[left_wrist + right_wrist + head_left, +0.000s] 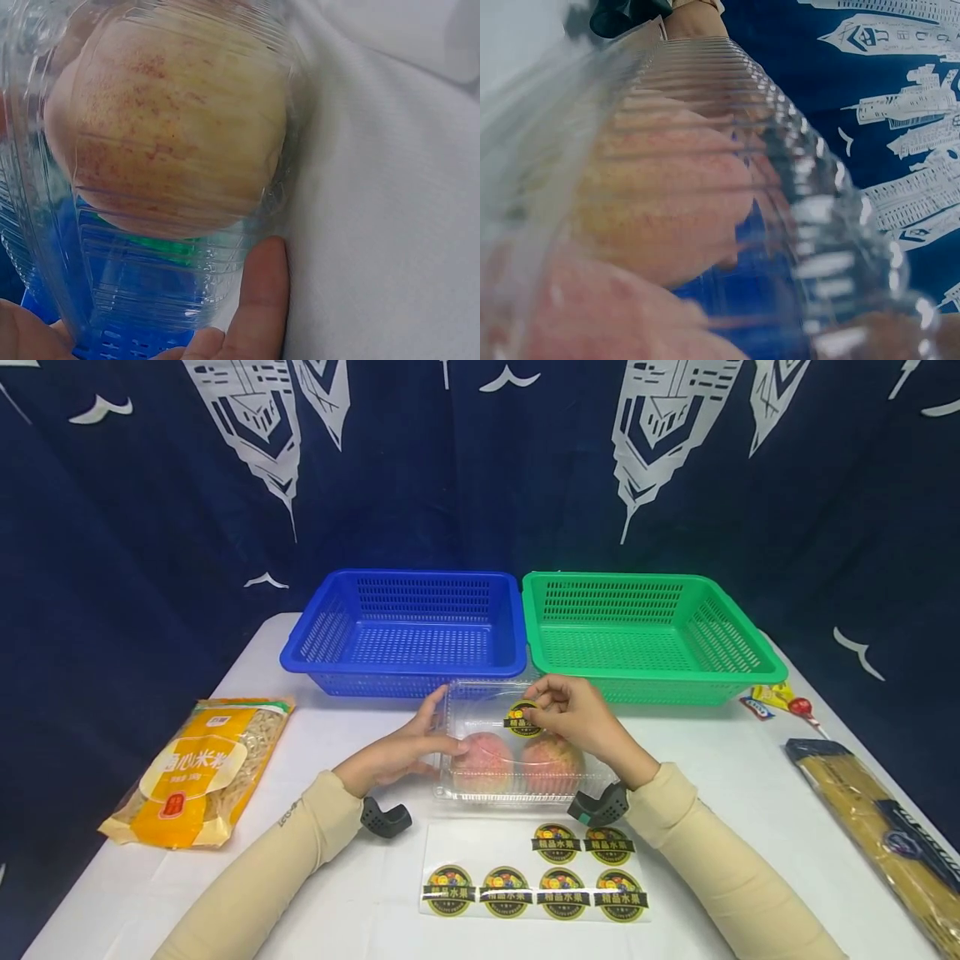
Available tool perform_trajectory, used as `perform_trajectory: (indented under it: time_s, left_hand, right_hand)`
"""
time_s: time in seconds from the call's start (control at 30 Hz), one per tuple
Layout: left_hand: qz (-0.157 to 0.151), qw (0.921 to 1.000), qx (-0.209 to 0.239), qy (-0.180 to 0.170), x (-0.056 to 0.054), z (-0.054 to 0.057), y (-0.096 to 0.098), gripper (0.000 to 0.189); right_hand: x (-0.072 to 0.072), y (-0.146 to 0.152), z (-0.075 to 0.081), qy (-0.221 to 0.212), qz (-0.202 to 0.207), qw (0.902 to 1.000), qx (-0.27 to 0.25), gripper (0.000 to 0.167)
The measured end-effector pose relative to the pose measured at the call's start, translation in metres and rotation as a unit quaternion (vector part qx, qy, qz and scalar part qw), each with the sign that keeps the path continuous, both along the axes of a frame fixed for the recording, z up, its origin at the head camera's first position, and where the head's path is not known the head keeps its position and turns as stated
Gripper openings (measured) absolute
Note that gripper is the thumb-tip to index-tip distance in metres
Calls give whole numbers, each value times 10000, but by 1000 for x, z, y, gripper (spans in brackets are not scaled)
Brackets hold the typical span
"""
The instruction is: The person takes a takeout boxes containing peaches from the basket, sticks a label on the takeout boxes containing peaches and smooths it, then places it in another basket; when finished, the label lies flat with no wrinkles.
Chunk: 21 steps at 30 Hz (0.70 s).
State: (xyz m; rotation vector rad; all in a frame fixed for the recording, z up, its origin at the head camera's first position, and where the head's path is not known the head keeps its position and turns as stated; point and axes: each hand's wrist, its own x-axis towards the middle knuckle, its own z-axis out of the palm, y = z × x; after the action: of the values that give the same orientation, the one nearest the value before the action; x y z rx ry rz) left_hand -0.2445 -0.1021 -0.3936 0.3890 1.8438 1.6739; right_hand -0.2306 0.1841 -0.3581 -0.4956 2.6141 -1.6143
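A clear plastic clamshell box stands on the white table with two pinkish peaches visible through its lid. My left hand grips the box's left side, thumb over the lid's edge; in the left wrist view, fingertips lie along the ribbed wall beside a peach. Over the lid, my right hand pinches a round black-and-gold fruit sticker between thumb and curled fingers. The right wrist view looks through the ribbed wall at the peaches, and the right fingers are hidden there.
Near me lies a sheet of matching stickers. Behind the box stand a blue basket and a green basket. A yellow food bag lies left; a pasta pack, a red lollipop and small wrapped sweets lie right.
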Motion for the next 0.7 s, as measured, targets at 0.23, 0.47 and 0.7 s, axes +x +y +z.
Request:
perform_trajectory:
  time_s: [0.23,0.47,0.7]
  left_hand:
    - [14,10000,49,-19,-1,-2,0,120]
    - [-19,10000,68,-40,-1,-3,-1,121]
    - [-28,9999,52,-101,-1,-2,0,121]
  right_hand:
    - [2,-4,0,174,-190,9988,418,37]
    - [3,-3,-1,728,-411,9918,972,33]
    - [3,-2,0,965,-258,9867,1281,10]
